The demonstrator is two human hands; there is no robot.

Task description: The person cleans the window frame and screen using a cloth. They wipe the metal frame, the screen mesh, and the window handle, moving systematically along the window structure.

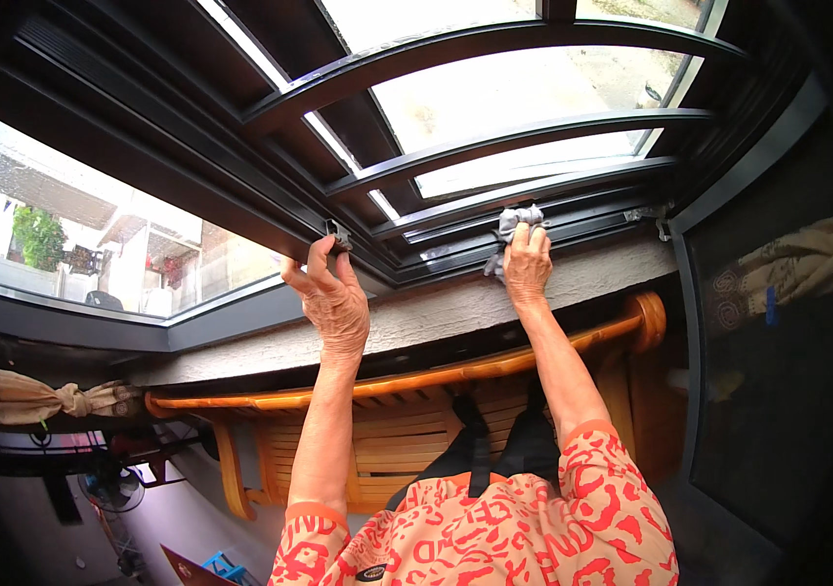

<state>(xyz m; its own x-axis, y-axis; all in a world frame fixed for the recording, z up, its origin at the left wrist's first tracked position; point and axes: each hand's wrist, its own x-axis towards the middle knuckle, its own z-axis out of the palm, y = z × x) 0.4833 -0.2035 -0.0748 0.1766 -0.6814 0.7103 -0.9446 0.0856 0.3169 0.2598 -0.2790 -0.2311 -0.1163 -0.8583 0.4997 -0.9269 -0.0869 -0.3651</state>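
My right hand (528, 266) is closed on a crumpled grey cloth (520, 221), pressed against the dark window track (460, 252) at the base of the window opening. My left hand (331, 303) is raised at the lower corner of a dark-framed sliding window sash (289, 240). Its thumb and fingers grip the sash edge around a small dark fitting (338, 234). Part of that fitting is hidden by the fingertips.
Dark curved bars (524, 122) cross the window opening. Below it runs a rough pale sill (426, 322), then a slatted wooden bench (367, 444) under me. A dark screen panel (778, 371) stands at right; a knotted curtain (55, 396) hangs at left.
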